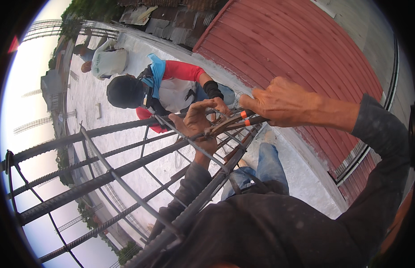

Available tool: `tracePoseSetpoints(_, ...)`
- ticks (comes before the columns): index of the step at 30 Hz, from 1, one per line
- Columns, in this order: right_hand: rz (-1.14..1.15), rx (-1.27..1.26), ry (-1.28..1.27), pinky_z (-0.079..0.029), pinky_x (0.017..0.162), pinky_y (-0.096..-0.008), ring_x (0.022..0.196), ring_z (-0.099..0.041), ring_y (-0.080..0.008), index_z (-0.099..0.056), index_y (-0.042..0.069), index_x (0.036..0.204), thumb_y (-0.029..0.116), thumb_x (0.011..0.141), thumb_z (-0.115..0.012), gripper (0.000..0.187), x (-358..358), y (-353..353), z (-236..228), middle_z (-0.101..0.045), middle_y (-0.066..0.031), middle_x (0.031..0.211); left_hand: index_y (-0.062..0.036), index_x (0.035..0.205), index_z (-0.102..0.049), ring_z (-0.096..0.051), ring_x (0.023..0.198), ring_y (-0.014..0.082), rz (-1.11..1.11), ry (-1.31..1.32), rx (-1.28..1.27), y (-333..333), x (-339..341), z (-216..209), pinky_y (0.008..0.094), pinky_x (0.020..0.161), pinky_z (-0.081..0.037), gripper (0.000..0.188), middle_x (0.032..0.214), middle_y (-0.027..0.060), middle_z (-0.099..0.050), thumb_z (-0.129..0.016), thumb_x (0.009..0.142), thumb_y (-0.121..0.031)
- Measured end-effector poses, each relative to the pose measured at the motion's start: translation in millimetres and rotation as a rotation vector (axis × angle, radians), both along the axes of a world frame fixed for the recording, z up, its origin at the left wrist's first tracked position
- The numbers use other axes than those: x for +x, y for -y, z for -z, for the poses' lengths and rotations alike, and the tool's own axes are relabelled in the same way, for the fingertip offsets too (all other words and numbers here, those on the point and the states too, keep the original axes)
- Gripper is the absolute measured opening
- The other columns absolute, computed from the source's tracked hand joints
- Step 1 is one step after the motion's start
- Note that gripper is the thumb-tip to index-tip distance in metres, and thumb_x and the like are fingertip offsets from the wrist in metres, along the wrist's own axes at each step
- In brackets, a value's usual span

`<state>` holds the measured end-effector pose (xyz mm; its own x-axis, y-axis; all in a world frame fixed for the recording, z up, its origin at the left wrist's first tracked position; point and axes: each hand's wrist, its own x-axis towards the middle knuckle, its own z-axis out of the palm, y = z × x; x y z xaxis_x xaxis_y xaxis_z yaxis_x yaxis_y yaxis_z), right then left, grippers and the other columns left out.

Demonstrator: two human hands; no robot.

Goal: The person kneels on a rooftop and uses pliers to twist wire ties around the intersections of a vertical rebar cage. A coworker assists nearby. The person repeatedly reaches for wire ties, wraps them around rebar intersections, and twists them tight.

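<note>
A cage of ribbed steel rebar [122, 169] with thinner square ties slants across in front of me from the left. My right hand [279, 106] is closed on the handles of a pair of pincers [232, 127], dark with orange bands. The pincers' jaws rest at a crossing of bar and tie. My left hand [194, 121] reaches up from beneath through the cage, beside the jaws. Its palm and thumb are spread, with the fingers slightly bent, and I see nothing held in it. Any tie wire at the jaws is too small to make out.
Close across the cage, a co-worker [171, 87] in a dark cap and red-and-white top bends with a hand near the same end. Farther left, another person [110, 60] works on the pale concrete slab [89, 100]. A red metal roof [288, 53] lies beyond the slab's edge.
</note>
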<state>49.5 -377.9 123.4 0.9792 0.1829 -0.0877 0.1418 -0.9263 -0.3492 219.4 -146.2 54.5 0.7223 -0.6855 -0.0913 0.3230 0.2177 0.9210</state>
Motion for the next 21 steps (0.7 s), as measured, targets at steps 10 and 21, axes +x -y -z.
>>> tracePoseSetpoints(10, -0.002, -0.065, 0.149, -0.062, 0.081, -0.0476, 0.085, -0.077, -0.0284, -0.072, 0.005, 0.125, 0.02, 0.102, -0.067, 0.028, -2.3, 7.7, 4.1, -0.074, -0.0131, 0.095, 0.0054, 0.107, -0.074, -0.07, 0.113, 0.0329, -0.087, 0.052, 0.068, 3.1, -3.3, 1.8, 0.0456, 0.11, -0.05, 0.112, 0.114, 0.0244, -0.076, -0.014, 0.102, -0.088)
tracePoseSetpoints(21, -0.053, 0.576, -0.828, -0.059, 0.067, -0.046, 0.077, -0.076, -0.0287, -0.072, 0.006, 0.112, 0.029, 0.102, -0.073, 0.025, 19.4, 22.8, -7.5, -0.073, -0.0156, 0.08, 0.0049, 0.11, -0.07, -0.068, 0.105, 0.0289, 0.008, -0.084, -0.018, 0.3, -6.6, -5.4, 0.0435, 0.094, -0.058, 0.109, 0.116, 0.0213, -0.072, -0.012, 0.103, -0.087)
